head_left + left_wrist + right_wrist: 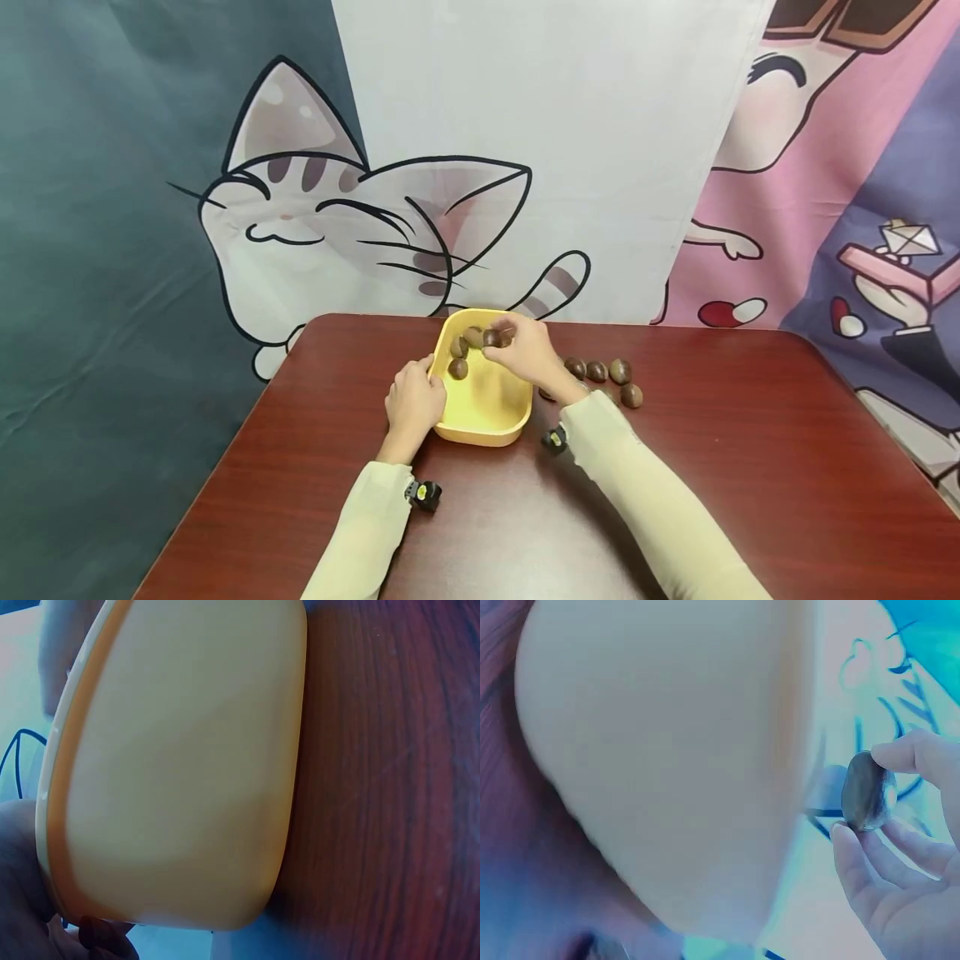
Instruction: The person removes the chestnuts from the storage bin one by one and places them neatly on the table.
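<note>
A yellow plastic bin stands on the table, with several round brown nut-like pieces along its left and far sides. My left hand grips the bin's left rim; the left wrist view is mostly filled by the bin's outer wall. Over the far right part of the bin, my right hand pinches a glossy, oval brown nut-like piece between thumb and fingertips. Right of the bin lie several more brown pieces, partly hidden by my right wrist.
The reddish-brown wooden table ends just beyond the bin at its far edge. Behind it hangs a cloth backdrop with a cartoon cat. Small black cameras are strapped to both wrists.
</note>
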A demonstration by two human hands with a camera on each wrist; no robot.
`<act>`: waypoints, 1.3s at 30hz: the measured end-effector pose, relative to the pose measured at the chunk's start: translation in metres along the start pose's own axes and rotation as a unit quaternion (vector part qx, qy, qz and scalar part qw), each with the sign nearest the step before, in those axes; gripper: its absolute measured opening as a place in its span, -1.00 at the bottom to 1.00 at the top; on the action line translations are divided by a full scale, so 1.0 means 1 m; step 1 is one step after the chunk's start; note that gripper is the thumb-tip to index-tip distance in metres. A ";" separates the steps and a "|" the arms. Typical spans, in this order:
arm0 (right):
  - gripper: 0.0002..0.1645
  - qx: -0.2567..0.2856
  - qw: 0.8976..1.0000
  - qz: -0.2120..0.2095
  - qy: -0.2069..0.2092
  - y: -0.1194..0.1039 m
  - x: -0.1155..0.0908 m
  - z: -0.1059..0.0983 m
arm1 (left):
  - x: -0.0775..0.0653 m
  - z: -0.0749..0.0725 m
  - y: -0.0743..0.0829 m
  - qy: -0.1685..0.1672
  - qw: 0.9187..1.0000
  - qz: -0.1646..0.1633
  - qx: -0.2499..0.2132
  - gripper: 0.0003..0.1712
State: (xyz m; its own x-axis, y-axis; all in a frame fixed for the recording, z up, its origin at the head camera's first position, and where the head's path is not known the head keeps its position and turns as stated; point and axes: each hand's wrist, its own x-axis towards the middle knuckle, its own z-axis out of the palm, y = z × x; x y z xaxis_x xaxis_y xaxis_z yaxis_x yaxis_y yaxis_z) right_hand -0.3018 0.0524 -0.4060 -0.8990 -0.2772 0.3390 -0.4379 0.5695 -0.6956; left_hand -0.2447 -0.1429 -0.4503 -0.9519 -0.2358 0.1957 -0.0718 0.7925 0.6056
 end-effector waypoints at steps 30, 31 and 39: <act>-0.66 -0.046 0.998 0.023 -0.021 0.043 -0.094 -0.055 | 0.001 -0.003 -0.003 0.004 1.000 0.012 -0.006 -0.50; -0.65 -0.048 0.998 0.022 -0.024 0.044 -0.095 -0.053 | 0.000 -0.003 -0.003 0.004 1.000 0.013 -0.007 -0.50; -0.60 -0.070 0.996 0.038 -0.032 0.052 -0.106 -0.038 | 0.000 -0.004 -0.002 -0.001 1.000 0.010 -0.008 -0.50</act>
State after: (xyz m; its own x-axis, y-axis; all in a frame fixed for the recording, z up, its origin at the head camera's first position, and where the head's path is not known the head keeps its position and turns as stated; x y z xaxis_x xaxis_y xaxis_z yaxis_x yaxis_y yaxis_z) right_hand -0.2294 0.1403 -0.4541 -0.9298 -0.2749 0.2449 -0.3681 0.6921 -0.6209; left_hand -0.2432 -0.1466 -0.4487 -0.9539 -0.2183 0.2062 -0.0477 0.7883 0.6135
